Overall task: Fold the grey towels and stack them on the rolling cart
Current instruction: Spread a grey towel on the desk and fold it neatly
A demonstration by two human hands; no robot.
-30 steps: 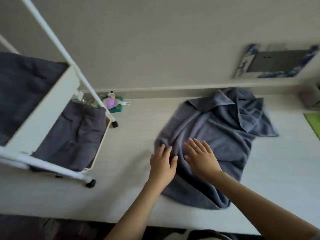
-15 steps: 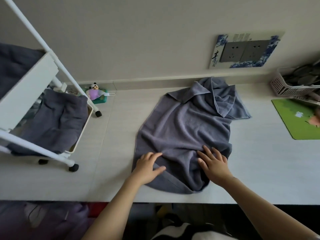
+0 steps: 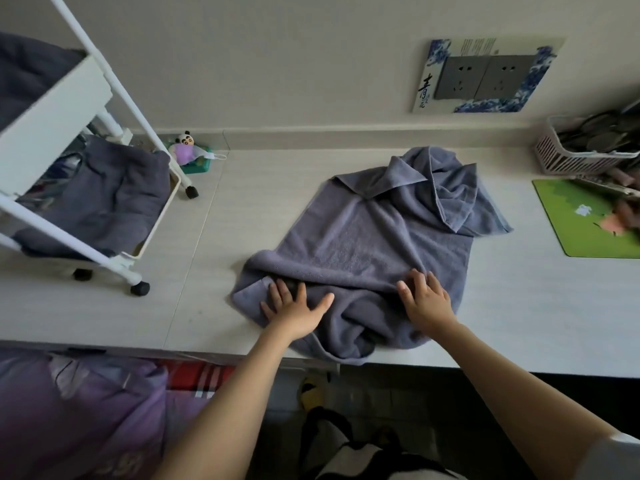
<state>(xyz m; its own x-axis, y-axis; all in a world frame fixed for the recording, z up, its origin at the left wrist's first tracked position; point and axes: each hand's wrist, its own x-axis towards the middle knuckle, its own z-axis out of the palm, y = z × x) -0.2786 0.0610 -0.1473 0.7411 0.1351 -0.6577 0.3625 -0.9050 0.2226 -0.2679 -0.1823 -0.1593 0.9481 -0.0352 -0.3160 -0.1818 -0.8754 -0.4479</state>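
I'm working the grey towel [image 3: 363, 258], which is lying crumpled on the table [image 3: 207, 306], right of the rolling cart [image 3: 59, 126] and well apart from it. Near end is bunching at the table edge, far end is flopping over itself in loose flaps toward the wall. My left hand [image 3: 294, 310] is lying flat on the towel's near-left corner, fingers spread and straight, gripping nothing, just pressing. My right hand [image 3: 427, 303] is sitting on the near-right part, palm down, fingertips curling slightly into the cloth; I'm reading it as pressing rather than pinching, no real hold. Progress: the cart, left of the towel, is already carrying dark grey cloth on its lower tray [image 3: 104, 202] and more on the tier above [image 3: 27, 71], though the lower one is looking rumpled, not a neat stack. This towel isn't folded yet, I'm only flattening it, so spreading, folding and the move over to the cart are all outstanding. Versus a second ago: both hands were sitting side by side mid-towel; they're now spread apart and pulled back to the near edge, the left one having gone out to the corner. The towel is lying flatter through the middle and its near-left corner is opening out. Far flaps are looking unchanged.
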